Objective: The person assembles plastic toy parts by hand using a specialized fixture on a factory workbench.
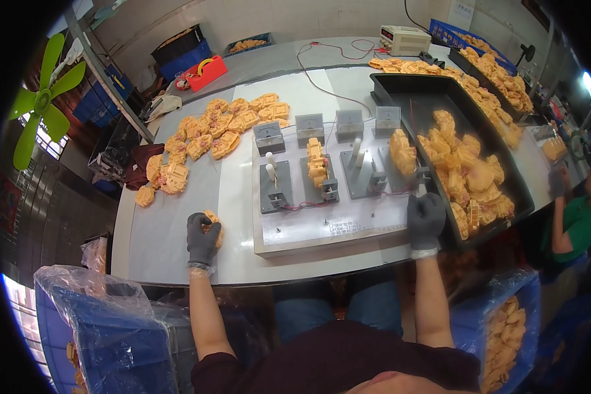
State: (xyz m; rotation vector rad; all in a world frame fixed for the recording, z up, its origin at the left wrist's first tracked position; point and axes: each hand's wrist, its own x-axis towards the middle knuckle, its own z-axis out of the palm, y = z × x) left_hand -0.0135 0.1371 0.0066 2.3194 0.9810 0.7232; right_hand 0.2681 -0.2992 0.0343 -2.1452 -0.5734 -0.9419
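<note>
Apparently for steadiness, the left hand [202, 240] curls around an orange part [216, 227], while the right hand [426, 222] bends by the fixture [292, 235], its grip unclear.

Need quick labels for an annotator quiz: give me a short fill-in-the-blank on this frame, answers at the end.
1. The left hand, holding an orange part, and the right hand both wear ____.
2. Along the back of the raised board stand ____ meters.
3. The large tray beside the board's right edge is coloured ____.
4. The fan has blades coloured ____.

Missing words: gloves; four; black; green.
</note>
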